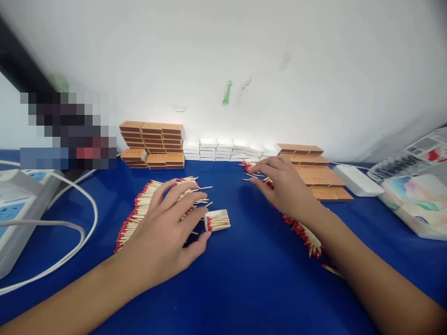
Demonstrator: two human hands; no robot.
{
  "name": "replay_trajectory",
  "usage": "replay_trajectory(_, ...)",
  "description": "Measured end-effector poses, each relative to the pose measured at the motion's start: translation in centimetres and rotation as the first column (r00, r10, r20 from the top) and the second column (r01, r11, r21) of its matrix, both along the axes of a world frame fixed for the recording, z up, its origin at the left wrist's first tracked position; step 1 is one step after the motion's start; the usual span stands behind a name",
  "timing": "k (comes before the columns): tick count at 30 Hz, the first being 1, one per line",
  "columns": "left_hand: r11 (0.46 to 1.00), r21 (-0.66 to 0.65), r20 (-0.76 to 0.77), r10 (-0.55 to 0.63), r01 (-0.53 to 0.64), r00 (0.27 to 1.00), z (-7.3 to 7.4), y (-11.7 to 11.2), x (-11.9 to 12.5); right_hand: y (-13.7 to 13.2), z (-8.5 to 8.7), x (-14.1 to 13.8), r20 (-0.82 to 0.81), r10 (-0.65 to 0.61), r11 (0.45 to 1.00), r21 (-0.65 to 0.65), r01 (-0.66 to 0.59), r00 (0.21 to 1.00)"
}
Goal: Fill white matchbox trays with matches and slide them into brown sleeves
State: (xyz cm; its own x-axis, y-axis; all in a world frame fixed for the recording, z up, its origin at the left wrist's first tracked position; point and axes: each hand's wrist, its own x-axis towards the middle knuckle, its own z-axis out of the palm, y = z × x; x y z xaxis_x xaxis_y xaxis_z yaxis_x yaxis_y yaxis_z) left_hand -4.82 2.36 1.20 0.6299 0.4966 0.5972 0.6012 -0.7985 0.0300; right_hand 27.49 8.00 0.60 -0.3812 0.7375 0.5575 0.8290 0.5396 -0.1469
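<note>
Left hand [171, 225]: fingers spread, thumb and forefinger parted at the left end of the tray [218, 220]; whether they grip it, cannot tell. Tray: white, part-filled with red-tipped matches, at centre on the blue table [244, 288]. Right hand [279, 181]: fingers bent, over the far end of the right matches [307, 235]; whether a match is pinched, cannot tell. Left matches [143, 209]: long heap, partly under the left hand. Far: white boxes [225, 150], stacked, between left orange boxes [153, 139] and right orange boxes [314, 174]. Far right: tissue pack [415, 204]. Left: power strip [21, 232].
</note>
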Motion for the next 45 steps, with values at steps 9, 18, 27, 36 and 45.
replay_trajectory(9,1.0,-0.01,0.007,-0.008,0.008,1.0,0.0,-0.2,0.0,2.2,-1.9,1.6,0.091,-0.045,0.993,-0.107,0.055,0.995)
replay_trajectory(18,1.0,-0.006,0.009,-0.006,0.006,1.0,0.0,-0.1,0.1,2.6,-2.3,2.1,0.145,-0.124,0.989,-0.058,0.134,0.982)
replay_trajectory(27,1.0,-0.009,0.002,-0.005,0.005,1.0,-0.1,-0.2,0.1,3.3,-2.9,2.0,0.139,-0.172,0.985,0.017,0.171,0.975)
replay_trajectory(36,1.0,-0.013,0.011,0.001,-0.001,1.0,0.0,-0.2,0.0,1.7,-1.6,0.2,0.082,-0.024,0.996,-0.079,0.031,0.996)
replay_trajectory(45,0.999,-0.04,-0.003,0.033,-0.033,0.999,-0.2,-0.2,0.0,-5.4,1.7,-6.8,0.097,0.203,0.979,-0.045,-0.2,0.974)
